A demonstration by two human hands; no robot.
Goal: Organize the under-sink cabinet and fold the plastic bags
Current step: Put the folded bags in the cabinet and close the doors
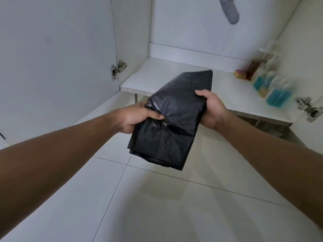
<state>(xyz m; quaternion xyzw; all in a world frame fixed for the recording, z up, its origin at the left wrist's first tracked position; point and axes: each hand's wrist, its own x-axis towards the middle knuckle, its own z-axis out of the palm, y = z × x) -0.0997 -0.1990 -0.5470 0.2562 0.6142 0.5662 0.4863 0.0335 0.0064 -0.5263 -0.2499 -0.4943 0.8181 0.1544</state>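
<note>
Floor: pale tiles [157, 206] with thin grout lines fill the lower half of the frame, under both forearms.
Left hand: the left hand [134, 117] grips the left edge of the bag, thumb pressed on top and fingers curled underneath.
Right hand: the right hand [212, 109] clamps the opposite edge, thumb on top and fingers hidden beneath the plastic.
Bag: a black plastic bag [174, 119], folded into a thick, crinkled oblong, is held in the air at the centre of the frame. Its far end hangs over the front edge of the cabinet base and its near end over the tiles.
Cabinet base: a white board [157, 74], partly hidden behind the bag.
Door: an open white door [52, 49] fills the upper left, with a metal hinge [118, 69] at its inner edge.
Right side: a second hinge [307, 107] sits at the right edge of the frame.
Bottles: clear bottles of blue liquid [277, 97] line the right wall, with a brown bottle [253, 69] farther back and a yellow and pink sponge [240, 74] beside it.
Writing: the bottle labels are too blurred to read.
Pipe: a grey ribbed hose [229, 11] hangs at the top, right of centre.
</note>
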